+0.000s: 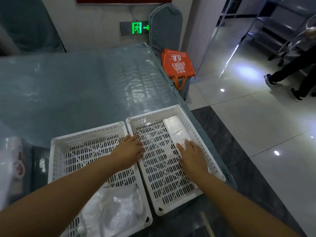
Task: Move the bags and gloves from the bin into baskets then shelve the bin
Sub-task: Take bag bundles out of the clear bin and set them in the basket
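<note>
Two white slotted baskets stand side by side on a blue-grey covered table. The right basket (157, 190) holds a flat white packet of bags (177, 130) along its right wall. My right hand (192, 156) lies flat on the near end of that packet, fingers straight. My left hand (130, 149) rests on the rim between the two baskets, fingers straight and reaching into the right one. The left basket (77, 151) holds crumpled clear plastic bags (116, 209) at its near end. No bin is in view.
An orange shopping bag (177, 65) sits off the table's far right corner. A person's legs (290, 72) cross the shiny tiled floor at right, near a metal rack (280, 29). Plastic-wrapped tape rolls (15, 161) lie at left. Chopsticks (207, 224) lie near the front edge.
</note>
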Demonstrator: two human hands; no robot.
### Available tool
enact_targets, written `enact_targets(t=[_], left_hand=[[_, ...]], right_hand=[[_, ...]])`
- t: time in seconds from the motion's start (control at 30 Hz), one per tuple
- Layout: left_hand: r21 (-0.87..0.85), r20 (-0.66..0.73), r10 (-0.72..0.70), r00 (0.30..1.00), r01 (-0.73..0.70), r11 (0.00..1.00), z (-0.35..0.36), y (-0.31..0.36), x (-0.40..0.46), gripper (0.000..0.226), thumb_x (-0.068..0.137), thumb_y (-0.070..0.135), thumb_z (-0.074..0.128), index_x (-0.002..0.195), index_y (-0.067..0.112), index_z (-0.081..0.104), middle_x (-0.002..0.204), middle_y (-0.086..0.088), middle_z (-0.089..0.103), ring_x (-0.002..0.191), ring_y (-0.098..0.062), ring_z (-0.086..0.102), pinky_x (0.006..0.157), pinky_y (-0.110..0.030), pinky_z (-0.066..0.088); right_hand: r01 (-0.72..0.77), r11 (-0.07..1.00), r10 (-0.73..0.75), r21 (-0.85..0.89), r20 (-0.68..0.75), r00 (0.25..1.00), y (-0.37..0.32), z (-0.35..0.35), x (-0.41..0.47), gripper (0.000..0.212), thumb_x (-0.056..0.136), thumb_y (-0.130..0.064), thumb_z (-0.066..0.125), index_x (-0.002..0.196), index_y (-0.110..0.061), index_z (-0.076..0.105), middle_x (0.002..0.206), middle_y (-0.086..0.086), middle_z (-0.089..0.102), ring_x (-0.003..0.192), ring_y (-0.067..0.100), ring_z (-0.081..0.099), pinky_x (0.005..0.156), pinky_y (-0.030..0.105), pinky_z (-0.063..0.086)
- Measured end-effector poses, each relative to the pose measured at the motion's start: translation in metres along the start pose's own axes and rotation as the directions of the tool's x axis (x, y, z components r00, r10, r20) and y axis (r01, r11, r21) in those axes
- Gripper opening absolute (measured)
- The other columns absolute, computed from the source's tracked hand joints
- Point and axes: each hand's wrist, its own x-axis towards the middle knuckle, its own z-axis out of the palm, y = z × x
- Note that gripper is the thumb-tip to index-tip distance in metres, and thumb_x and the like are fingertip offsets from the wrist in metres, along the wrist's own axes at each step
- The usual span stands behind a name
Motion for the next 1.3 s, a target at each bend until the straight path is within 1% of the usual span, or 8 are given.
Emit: enact_targets(t=[0.17, 0.33, 0.57, 0.8, 0.93, 1.1, 1.2, 1.3], left_hand=[[-0.023, -0.051, -0.006, 0.999, 0.005, 1.0, -0.003, 0.009, -0.01, 0.034, 0.096, 0.032, 0.039, 0.126, 0.024, 0.053, 0.144, 0.003, 0.045, 0.142, -0.014, 0.019, 0.114, -0.031, 0.001], [-0.124, -0.218, -0.066, 0.974, 0.04, 0.992, -0.034, 0.015, -0.034, 0.031, 0.088, 0.027, 0.055, 0.119, 0.026, 0.058, 0.128, 0.004, 0.059, 0.119, -0.013, 0.049, 0.103, -0.028, 0.032], [-0.102, -0.412, -0.223, 0.883, 0.198, 0.975, -0.125, -0.022, -0.118, 0.031, 0.089, 0.029, 0.052, 0.118, 0.024, 0.059, 0.12, 0.001, 0.062, 0.112, -0.021, 0.053, 0.09, -0.031, 0.038], [-0.146, -0.504, -0.421, 0.754, 0.407, 0.902, -0.183, -0.081, -0.258, 0.033, 0.09, 0.031, 0.05, 0.121, 0.025, 0.058, 0.127, -0.001, 0.06, 0.117, -0.021, 0.051, 0.096, -0.031, 0.037], [-0.191, -0.505, -0.546, 0.669, 0.53, 0.826, -0.188, -0.133, -0.344, 0.03, 0.091, 0.031, 0.051, 0.119, 0.026, 0.059, 0.124, 0.002, 0.061, 0.115, -0.019, 0.051, 0.099, -0.032, 0.038], [-0.236, -0.482, -0.663, 0.573, 0.643, 0.728, -0.183, -0.195, -0.426, 0.028, 0.09, 0.026, 0.053, 0.117, 0.026, 0.061, 0.121, 0.001, 0.063, 0.113, -0.021, 0.051, 0.093, -0.029, 0.037], [-0.181, -0.455, -0.658, 0.6, 0.661, 0.728, -0.179, -0.224, -0.458, 0.028, 0.09, 0.027, 0.052, 0.117, 0.028, 0.06, 0.12, 0.002, 0.064, 0.112, -0.019, 0.052, 0.093, -0.03, 0.038], [-0.096, -0.445, -0.633, 0.634, 0.668, 0.738, -0.175, -0.248, -0.478, 0.028, 0.089, 0.03, 0.053, 0.116, 0.029, 0.06, 0.118, 0.004, 0.065, 0.115, -0.018, 0.051, 0.098, -0.03, 0.033]], right_hand=[[-0.025, 0.999, 0.025, 0.045, -0.007, 1.0, -0.008, -0.01, 0.0, 0.06, 0.091, -0.027, 0.055, 0.143, -0.025, 0.025, 0.155, 0.01, 0.021, 0.143, 0.03, 0.015, 0.115, 0.043, 0.015], [0.117, 0.979, -0.085, 0.168, -0.188, 0.979, -0.047, -0.05, 0.001, 0.048, 0.088, -0.021, 0.059, 0.134, -0.018, 0.044, 0.144, 0.007, 0.041, 0.13, 0.024, 0.038, 0.109, 0.037, 0.03], [0.52, 0.803, -0.313, 0.292, -0.537, 0.784, -0.173, -0.134, 0.016, 0.033, 0.077, -0.002, 0.061, 0.109, -0.008, 0.064, 0.111, 0.012, 0.064, 0.103, 0.029, 0.058, 0.089, 0.041, 0.046], [0.742, 0.583, -0.458, 0.33, -0.621, 0.636, -0.329, -0.18, -0.013, 0.024, 0.079, 0.0, 0.062, 0.101, -0.008, 0.068, 0.107, 0.009, 0.065, 0.104, 0.023, 0.056, 0.093, 0.03, 0.041], [0.803, 0.486, -0.556, 0.345, -0.587, 0.588, -0.413, -0.192, -0.041, 0.017, 0.08, -0.001, 0.061, 0.093, -0.007, 0.071, 0.103, 0.01, 0.066, 0.101, 0.026, 0.058, 0.09, 0.026, 0.039], [0.887, 0.381, -0.743, 0.263, -0.483, 0.462, -0.5, -0.192, -0.059, 0.015, 0.079, -0.002, 0.063, 0.088, -0.008, 0.072, 0.097, 0.008, 0.069, 0.094, 0.025, 0.059, 0.086, 0.019, 0.034], [0.875, 0.434, -0.857, 0.216, -0.199, 0.474, -0.545, -0.175, -0.055, 0.02, 0.088, -0.017, 0.056, 0.104, -0.018, 0.068, 0.111, 0.003, 0.064, 0.106, 0.022, 0.053, 0.095, 0.034, 0.039], [0.869, 0.479, -0.873, 0.128, 0.172, 0.456, -0.585, -0.154, -0.051, 0.029, 0.092, -0.027, 0.052, 0.119, -0.022, 0.06, 0.124, 0.003, 0.059, 0.113, 0.023, 0.053, 0.091, 0.034, 0.041]])
